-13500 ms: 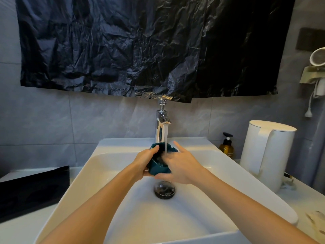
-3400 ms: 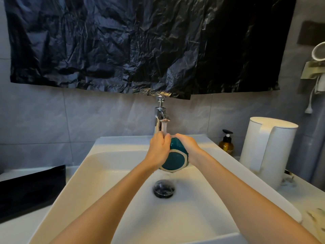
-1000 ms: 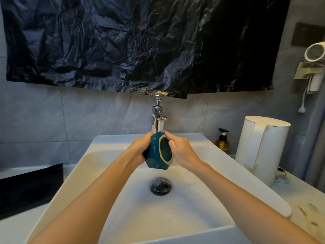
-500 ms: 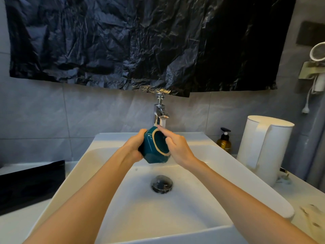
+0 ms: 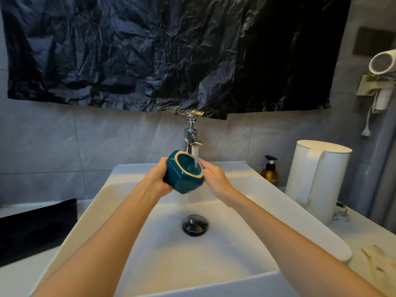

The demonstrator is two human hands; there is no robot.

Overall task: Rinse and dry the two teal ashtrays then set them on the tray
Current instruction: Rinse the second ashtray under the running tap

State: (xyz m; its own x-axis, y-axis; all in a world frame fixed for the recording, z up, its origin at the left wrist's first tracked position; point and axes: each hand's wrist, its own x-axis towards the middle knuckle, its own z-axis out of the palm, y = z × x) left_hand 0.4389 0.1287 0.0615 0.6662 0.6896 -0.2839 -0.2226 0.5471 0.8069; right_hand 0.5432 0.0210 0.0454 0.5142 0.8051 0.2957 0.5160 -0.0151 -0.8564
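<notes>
A teal ashtray (image 5: 182,179) with a pale ring on its underside is held tilted under the running chrome tap (image 5: 191,139), its base turned up and to the right. My left hand (image 5: 157,181) grips its left side. My right hand (image 5: 212,175) holds its right edge with the fingers against the ring. Water falls onto the ringed base and runs off below into the white sink (image 5: 150,254). A black tray (image 5: 32,228) sits on the counter at the left. Only one ashtray is in view.
A dark drain plug (image 5: 195,225) lies under the hands. At the right stand a white kettle (image 5: 315,179) and an amber pump bottle (image 5: 270,171). A pale cloth (image 5: 379,264) lies on the counter at the far right. Black plastic sheeting hangs above the tap.
The ashtray has been turned in both hands so its ringed base faces more upward under the stream, and it sits a little higher and closer to the spout.
</notes>
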